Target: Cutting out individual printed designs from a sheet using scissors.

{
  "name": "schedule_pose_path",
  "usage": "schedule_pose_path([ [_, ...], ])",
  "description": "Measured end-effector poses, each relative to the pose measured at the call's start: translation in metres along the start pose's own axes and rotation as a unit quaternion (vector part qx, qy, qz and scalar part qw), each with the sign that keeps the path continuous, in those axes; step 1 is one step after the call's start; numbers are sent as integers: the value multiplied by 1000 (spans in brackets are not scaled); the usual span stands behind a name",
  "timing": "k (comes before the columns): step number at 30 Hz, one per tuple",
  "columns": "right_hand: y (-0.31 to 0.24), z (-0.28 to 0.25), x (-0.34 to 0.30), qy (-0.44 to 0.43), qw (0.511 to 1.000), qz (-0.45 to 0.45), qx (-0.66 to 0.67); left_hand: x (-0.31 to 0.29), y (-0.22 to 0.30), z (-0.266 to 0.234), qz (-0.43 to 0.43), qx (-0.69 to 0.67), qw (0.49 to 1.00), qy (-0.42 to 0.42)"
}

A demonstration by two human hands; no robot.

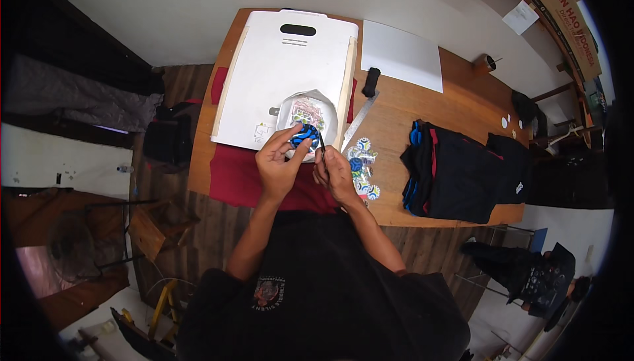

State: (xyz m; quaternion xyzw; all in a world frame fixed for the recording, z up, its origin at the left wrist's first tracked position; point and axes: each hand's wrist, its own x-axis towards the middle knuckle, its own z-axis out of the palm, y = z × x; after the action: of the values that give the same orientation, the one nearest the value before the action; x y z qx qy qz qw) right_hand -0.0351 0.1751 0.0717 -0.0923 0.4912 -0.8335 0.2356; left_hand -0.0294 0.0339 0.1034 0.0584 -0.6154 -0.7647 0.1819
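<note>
My left hand [280, 161] pinches a round blue and black patch [304, 138] between thumb and fingers. Against the patch's right edge lie the thin dark blades of what look like scissors [322, 139], with my right hand [335, 175] closed round their handle. Both hands are over a white bowl [332, 113] lined with pale sheeting and holding pink, green and white scraps. Several round patches [357, 165] in blue, green and white lie on the table beside my right hand.
Under the bowl is a big white board [264, 77] on red cloth [231, 176]. To its right lie a white sheet [403, 54], a black roll-like item [371, 81], a metal ruler [356, 123] and folded dark garments [462, 173]. Another person [541, 275] is at the far right.
</note>
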Motion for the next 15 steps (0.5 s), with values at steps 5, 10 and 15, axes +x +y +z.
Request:
schedule_pose_path([
  [5, 7, -7, -1, 4, 1000, 0, -1, -1, 1, 1, -2, 4, 1000, 4],
  [10, 6, -7, -1, 2, 1000, -2, -12, 0, -1, 0, 6, 8, 1000, -7],
  [15, 8, -10, 0, -7, 1000, 2, -6, -1, 1, 0, -2, 12, 1000, -17],
])
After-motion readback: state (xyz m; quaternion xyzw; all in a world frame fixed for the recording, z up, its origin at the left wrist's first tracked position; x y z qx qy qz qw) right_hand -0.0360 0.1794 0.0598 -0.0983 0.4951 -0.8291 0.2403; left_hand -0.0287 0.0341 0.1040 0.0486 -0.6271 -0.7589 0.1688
